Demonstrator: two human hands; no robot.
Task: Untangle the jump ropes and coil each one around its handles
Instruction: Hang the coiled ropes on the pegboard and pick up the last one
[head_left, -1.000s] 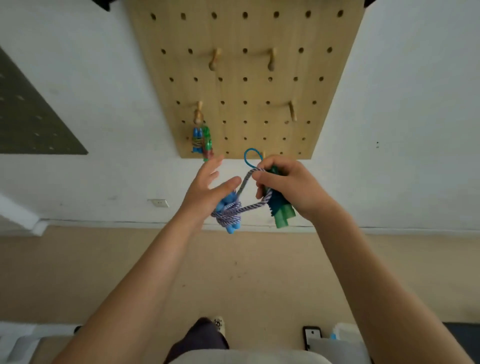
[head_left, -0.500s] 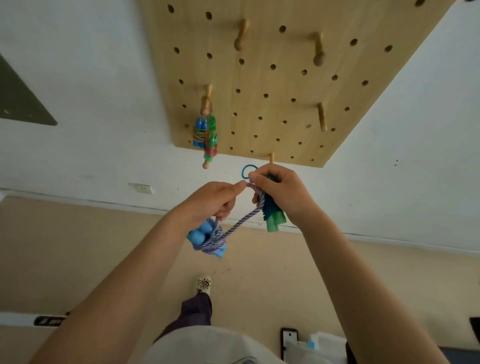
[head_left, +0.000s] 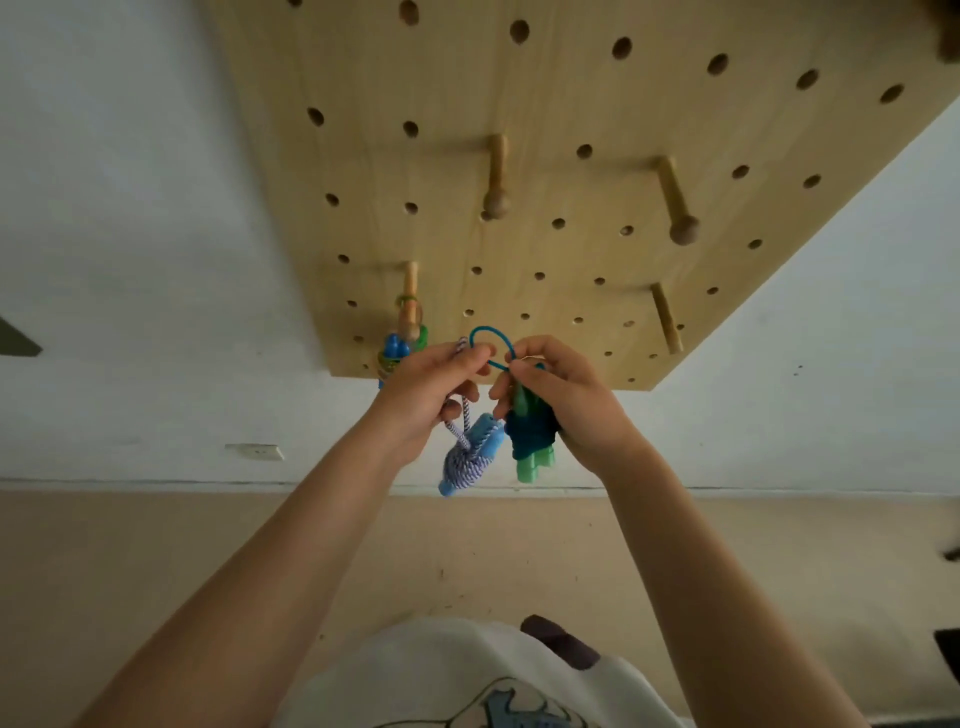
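Two coiled ropes at frame centre: left hand (head_left: 423, 397) is pinching the striped rope (head_left: 464, 457), right hand (head_left: 558, 400) is gripping the green bundle (head_left: 531, 439); next, probably hooking its blue loop (head_left: 491, 343) onto a peg (head_left: 666, 318).

Soft, even daylight here, no glare; faint shadows under the pegs (head_left: 496, 176). Wide-angle bending stretches the pegboard (head_left: 571, 104) edges, and everything's slightly soft.

Head camera faces forward, close below the wooden pegboard (head_left: 571, 156).
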